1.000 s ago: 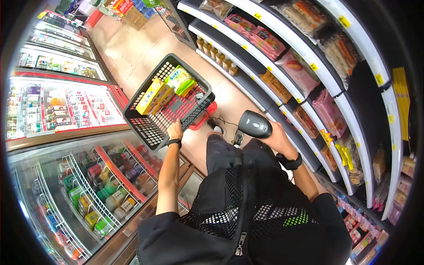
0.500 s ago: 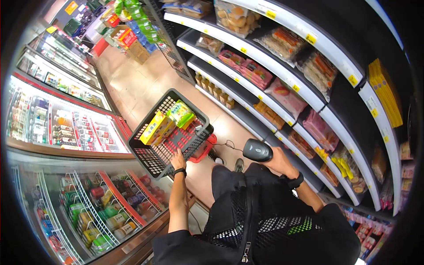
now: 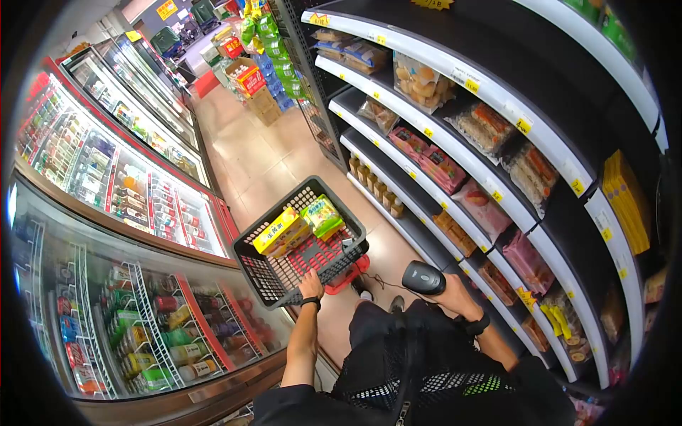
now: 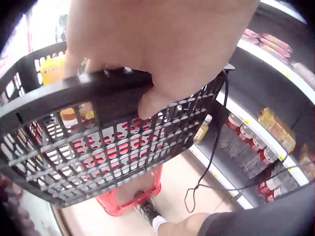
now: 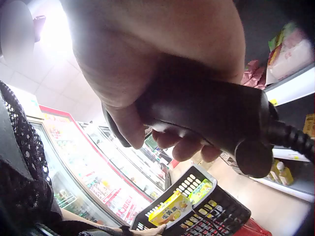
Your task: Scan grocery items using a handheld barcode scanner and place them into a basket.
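Observation:
My left hand [image 3: 310, 285] grips the near rim of a black plastic shopping basket [image 3: 264, 277], held out in front of me; in the left wrist view the fingers [image 4: 152, 101] curl over the rim [image 4: 59, 96]. Inside lie a yellow box [image 3: 280, 231] and a green packet [image 3: 322, 214]. My right hand [image 3: 455, 293] holds a black barcode scanner [image 3: 423, 277] by its handle [image 5: 211, 118], and its cable [image 4: 206, 167] trails down toward the floor.
Glass-fronted coolers [image 3: 135, 284] full of drinks line the left side. Black shelves [image 3: 455, 192] of packaged food run along the right. A red basket [image 3: 348, 273] sits on the floor under the black one. The tiled aisle [image 3: 256, 156] leads ahead to cardboard boxes [image 3: 252, 85].
The view has tilted up along the aisle, so basket and scanner sit lower in the picture. Both hands keep their hold.

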Demonstrator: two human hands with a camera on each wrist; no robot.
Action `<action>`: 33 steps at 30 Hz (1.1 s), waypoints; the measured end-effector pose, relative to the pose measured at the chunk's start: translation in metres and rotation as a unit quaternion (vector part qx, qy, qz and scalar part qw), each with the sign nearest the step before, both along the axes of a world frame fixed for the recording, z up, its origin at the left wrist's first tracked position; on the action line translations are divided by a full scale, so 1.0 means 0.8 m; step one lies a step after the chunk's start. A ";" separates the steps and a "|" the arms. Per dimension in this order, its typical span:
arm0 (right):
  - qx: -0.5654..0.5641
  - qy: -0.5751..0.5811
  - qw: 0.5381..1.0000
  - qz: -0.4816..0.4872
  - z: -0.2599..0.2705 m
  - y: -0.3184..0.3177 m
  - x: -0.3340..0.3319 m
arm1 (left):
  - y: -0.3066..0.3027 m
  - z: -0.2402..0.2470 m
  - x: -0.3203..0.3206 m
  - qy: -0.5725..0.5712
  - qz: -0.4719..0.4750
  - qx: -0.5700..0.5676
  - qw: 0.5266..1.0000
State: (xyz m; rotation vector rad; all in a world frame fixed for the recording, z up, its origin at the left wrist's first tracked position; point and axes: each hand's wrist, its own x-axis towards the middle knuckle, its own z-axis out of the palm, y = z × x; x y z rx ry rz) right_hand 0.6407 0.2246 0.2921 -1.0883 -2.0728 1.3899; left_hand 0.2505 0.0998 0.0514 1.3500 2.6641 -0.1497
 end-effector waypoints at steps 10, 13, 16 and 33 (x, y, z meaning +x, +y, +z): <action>0.010 -0.009 1.000 -0.024 -0.024 -0.004 0.023 | -0.002 -0.013 -0.004 -0.049 0.032 -0.022 0.998; 0.018 -0.017 0.999 -0.039 -0.030 -0.005 0.029 | -0.002 -0.011 0.001 -0.044 0.039 -0.027 0.998; -0.001 -0.038 0.998 -0.047 -0.018 -0.007 0.028 | -0.005 -0.012 0.003 -0.049 0.038 -0.014 0.998; -0.007 -0.015 0.999 -0.039 -0.025 -0.016 0.022 | -0.004 -0.012 0.000 -0.078 0.037 -0.044 0.995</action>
